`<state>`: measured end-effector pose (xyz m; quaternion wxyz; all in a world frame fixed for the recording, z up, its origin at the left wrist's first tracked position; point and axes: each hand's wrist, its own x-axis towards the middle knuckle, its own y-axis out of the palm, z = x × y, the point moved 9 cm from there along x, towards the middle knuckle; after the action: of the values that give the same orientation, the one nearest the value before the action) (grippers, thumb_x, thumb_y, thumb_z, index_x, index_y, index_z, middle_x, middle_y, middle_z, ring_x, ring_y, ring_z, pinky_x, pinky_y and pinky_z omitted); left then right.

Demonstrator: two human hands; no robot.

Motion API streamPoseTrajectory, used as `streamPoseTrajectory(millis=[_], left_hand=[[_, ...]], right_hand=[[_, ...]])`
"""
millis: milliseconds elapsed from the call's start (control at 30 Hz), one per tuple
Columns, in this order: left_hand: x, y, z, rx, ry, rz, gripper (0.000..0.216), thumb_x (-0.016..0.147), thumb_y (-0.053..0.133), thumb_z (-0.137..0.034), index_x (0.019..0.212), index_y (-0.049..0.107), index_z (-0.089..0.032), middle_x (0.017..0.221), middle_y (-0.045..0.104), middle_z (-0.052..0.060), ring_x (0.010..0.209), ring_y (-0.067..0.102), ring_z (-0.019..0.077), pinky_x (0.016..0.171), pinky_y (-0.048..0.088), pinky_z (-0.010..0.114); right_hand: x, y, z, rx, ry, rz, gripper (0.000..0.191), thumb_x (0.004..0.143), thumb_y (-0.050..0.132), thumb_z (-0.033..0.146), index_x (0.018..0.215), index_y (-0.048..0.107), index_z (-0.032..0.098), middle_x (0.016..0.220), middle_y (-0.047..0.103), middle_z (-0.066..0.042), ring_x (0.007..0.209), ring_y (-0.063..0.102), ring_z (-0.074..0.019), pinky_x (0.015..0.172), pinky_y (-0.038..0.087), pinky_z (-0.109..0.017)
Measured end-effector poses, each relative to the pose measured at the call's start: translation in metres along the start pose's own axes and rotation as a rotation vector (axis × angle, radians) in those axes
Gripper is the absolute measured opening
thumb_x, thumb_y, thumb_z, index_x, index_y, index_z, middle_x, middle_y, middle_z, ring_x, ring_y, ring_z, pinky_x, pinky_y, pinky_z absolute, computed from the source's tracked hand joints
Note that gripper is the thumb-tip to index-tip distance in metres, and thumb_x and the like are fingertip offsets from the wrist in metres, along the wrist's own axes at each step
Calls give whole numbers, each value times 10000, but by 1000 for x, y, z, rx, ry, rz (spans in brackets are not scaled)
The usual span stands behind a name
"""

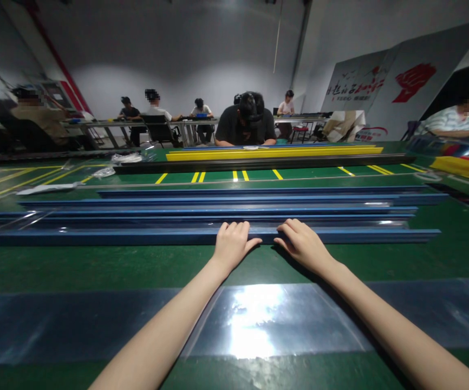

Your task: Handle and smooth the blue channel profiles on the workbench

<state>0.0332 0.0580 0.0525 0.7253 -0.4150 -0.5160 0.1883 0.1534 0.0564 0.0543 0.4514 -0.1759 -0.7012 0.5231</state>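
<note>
One clear plastic sheet (80, 325) and one black strip (226, 164) flank long blue strips (169, 238). Left hand (233, 244) and right hand (300, 240) curl over one, grip unclear.

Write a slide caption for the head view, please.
Left hand and right hand on the nearest blue strip across a green table.

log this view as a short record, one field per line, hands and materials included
left grip: on the nearest blue strip, thumb at its near side
right grip: on the same strip, apart from the left
hold: firmness cannot be told
behind strip: more blue strips
farther back: black strip, yellow strip
under forearms: clear film
surface: green table
across table: person, head bowed
</note>
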Motion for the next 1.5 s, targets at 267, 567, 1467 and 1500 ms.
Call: streamPoseTrajectory(millis=[267,567,1467,1500], left_hand=[[0,-2,-2,-22,43,-21,356,779,512,-511,760,530,-156,681,602,31,670,539,187,642,324,306],[-2,-7,-9,-109,167,-76,217,844,484,-360,831,524,-147,754,610,31,715,534,171,674,345,296],[-1,0,-5,36,42,4,336,771,538,-487,778,551,-151,767,600,49,758,515,202,664,309,320],[-1,0,-5,36,42,2,337,770,539,-487,776,552,-151,766,601,49,756,515,202,664,308,319]], right_hand=[[3,-4,0,-155,-14,-46,206,868,406,273,755,548,176,747,551,-50,707,463,-158,610,304,-260],[3,-10,-1,-193,-29,-47,212,858,397,263,716,527,174,727,541,-48,678,453,-144,562,259,-252],[-21,-19,-57,-223,157,59,210,798,439,367,756,554,197,820,604,-39,756,541,-166,576,330,-251],[-20,-19,-55,-208,148,57,197,798,437,350,761,554,196,822,606,-40,758,540,-167,592,339,-253]])
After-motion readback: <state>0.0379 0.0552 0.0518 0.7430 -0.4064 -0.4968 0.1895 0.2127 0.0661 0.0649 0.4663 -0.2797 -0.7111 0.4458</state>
